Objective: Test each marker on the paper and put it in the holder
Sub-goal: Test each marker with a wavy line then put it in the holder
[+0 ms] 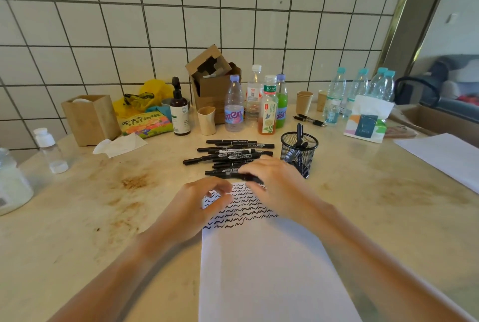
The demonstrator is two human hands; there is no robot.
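Note:
A white paper sheet (261, 264) lies in front of me, its far part covered with rows of black squiggles. Beyond it is a pile of several black markers (230, 154). To the right stands a black mesh holder (299, 152) with a few markers inside. My right hand (277, 184) grips a black marker (250, 178) at the paper's far edge. My left hand (204, 200) hovers over the top left of the paper, fingers loosely curled towards the marker's left end, holding nothing that I can see.
Bottles (268, 106), a paper cup (206, 120), a cardboard box (213, 80), a wooden box (90, 118) and a snack bag (146, 124) line the back of the table. A tissue pack (368, 124) and another white sheet (445, 155) lie to the right.

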